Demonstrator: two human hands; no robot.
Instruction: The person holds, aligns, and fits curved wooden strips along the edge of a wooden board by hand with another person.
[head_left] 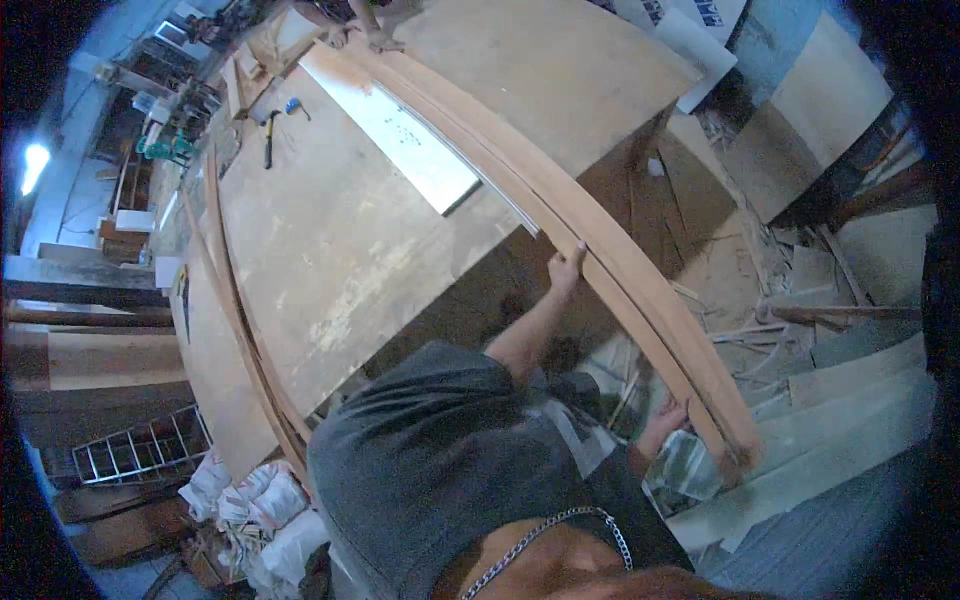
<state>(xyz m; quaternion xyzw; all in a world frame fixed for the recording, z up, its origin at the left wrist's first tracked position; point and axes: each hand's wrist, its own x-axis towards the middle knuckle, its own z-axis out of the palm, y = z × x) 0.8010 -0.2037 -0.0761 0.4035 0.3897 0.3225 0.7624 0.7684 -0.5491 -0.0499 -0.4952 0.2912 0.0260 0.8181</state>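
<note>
The long wooden board (622,250) extends from the far side of the bench (350,260) past its near edge, with the near end overhanging. From where I stand, the left grip (567,268) is clamped on the board's inner edge, thumb uppermost; the right grip (665,418) is closed on the same edge, nearer the end. Slackening either grip could let the overhang drop or twist; uneven lifting could strain the dark lengthwise line, a groove or joint, I cannot tell which. A sideways swing could drag the white panel (425,150) just beside it. The board is narrow, smooth and pale reddish-brown; the panel is flat and glossy; the bench top is scuffed and blotched. Farther off are a co-worker's hand (384,43) at the board's far end and a dark-handled hammer (268,140).
</note>
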